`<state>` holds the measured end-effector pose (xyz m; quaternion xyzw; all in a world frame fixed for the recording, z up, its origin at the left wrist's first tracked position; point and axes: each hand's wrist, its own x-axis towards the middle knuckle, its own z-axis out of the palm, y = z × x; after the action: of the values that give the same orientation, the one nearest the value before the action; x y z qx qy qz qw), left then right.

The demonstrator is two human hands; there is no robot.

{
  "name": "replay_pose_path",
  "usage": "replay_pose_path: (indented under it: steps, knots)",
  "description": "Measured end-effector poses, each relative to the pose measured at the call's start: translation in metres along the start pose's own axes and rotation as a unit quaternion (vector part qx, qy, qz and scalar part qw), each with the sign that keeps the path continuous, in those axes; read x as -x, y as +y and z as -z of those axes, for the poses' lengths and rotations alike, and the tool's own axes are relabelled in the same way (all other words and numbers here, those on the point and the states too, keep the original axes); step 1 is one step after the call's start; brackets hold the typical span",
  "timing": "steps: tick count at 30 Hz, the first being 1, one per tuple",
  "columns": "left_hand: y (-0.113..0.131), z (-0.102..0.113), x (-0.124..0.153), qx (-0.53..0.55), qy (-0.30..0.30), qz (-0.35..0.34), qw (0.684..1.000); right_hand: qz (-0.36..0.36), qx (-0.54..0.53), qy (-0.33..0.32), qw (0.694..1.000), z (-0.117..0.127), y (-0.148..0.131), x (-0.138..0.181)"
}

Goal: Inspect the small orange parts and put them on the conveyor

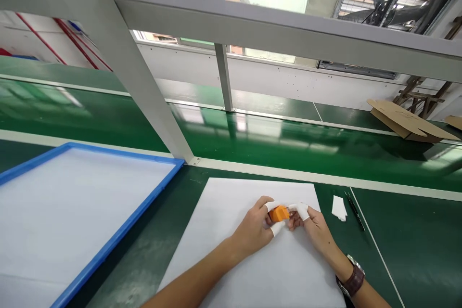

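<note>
A small orange part [278,213] is held between both hands above a white sheet [231,250] on the green bench. My left hand [254,228] grips it with thumb and forefinger, both in white finger cots. My right hand [312,226] pinches its right end, its fingertips also covered in white cots. A watch with a brown strap sits on my right wrist [352,279].
A blue-framed white tray [119,236] lies at the left. A folded white paper [339,208] and a dark pen [354,210] lie right of the sheet. A green conveyor belt [288,139] runs behind, with flattened cardboard [406,120] at far right. A grey frame post [144,86] slants overhead.
</note>
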<state>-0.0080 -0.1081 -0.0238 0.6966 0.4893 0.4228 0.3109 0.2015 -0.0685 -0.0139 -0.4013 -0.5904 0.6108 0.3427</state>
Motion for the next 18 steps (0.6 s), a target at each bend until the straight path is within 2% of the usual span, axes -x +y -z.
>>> replay_pose_path:
  steps: [4, 7, 10, 15, 18]
  knots:
    - [0.002, 0.007, -0.002, 0.033, 0.023, 0.037, 0.999, 0.019, 0.059, -0.007, 0.998, -0.006, 0.003, -0.001]
    - [-0.001, 0.021, -0.015, -0.017, 0.046, 0.083, 0.995, 0.051, 0.1, -0.018, 0.993, -0.009, 0.007, -0.001]
    - [-0.019, 0.042, -0.051, -0.047, 0.09, 0.119, 0.988, 0.073, 0.132, -0.024, 0.988, -0.009, 0.012, -0.001]
    - [-0.066, 0.075, -0.133, -0.024, 0.181, 0.182, 0.966, 0.09, 0.143, -0.003, 0.986, -0.009, 0.022, -0.002]
    - [-0.086, 0.087, -0.158, -0.016, 0.226, 0.207, 0.952, 0.102, 0.131, 0.024, 0.986, -0.008, 0.034, -0.004]
